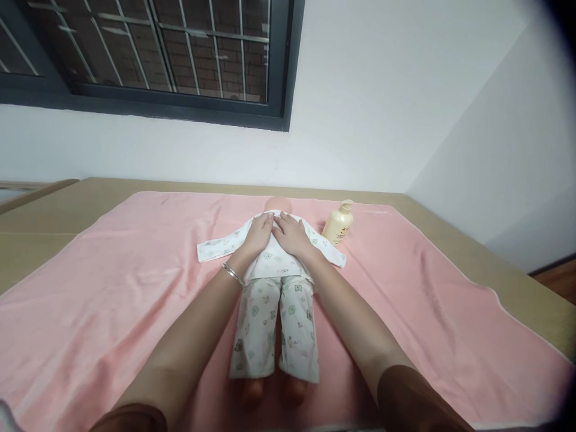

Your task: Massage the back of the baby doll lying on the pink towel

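Note:
A baby doll (274, 261) lies on a pink blanket (148, 270), its head away from me and its feet toward me. It wears a white patterned long-sleeved top and matching trousers (256, 324), with both sleeves spread to the sides. My left hand (260, 233) rests flat on the upper part of the top, fingers stretched out. Beside it, my right hand (290, 233) lies flat on the same area, fingertips close to those of the left. Neither hand grips anything. The doll's face is not visible.
A cream pump bottle (338, 223) stands on the blanket to the right of the doll's sleeve. Under the blanket is a wooden surface (112, 186) bordered by a white wall (351, 120). A dark-framed barred window (180, 54) is at the upper left.

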`<state>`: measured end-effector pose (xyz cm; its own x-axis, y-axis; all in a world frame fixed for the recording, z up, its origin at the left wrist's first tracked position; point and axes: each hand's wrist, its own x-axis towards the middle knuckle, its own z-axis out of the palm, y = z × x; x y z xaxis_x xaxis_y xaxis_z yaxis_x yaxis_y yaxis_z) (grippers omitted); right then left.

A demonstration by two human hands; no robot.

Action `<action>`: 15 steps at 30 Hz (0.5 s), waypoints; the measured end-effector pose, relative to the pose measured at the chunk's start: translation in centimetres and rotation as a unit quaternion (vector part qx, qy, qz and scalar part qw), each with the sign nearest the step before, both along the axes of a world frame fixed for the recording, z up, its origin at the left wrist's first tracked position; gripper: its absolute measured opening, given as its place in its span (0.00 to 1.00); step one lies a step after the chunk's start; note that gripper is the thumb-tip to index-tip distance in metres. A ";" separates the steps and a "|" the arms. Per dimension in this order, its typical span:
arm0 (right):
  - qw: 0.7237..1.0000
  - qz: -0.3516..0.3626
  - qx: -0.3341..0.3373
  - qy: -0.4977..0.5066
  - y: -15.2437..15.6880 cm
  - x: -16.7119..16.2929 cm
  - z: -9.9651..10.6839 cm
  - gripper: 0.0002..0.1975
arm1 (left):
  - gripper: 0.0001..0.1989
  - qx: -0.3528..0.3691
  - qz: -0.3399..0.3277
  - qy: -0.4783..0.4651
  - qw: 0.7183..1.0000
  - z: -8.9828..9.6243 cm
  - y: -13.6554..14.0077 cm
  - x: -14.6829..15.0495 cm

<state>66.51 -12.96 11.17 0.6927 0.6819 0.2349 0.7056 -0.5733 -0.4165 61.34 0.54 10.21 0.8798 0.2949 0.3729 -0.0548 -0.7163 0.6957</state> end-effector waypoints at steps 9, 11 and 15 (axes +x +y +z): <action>0.999 -0.022 0.039 -0.007 0.0 0.6 -0.5 0.24 | 0.29 -0.105 0.017 -0.081 0.991 -0.9 0.2 0.4; 0.996 -0.028 0.079 -0.010 -0.1 0.6 -0.3 0.24 | 0.28 -0.136 0.026 -0.103 0.985 -0.9 0.3 0.4; 0.991 -0.046 0.118 -0.047 -0.2 0.5 -0.2 0.23 | 0.24 -0.181 0.051 -0.121 0.975 -0.6 0.3 0.4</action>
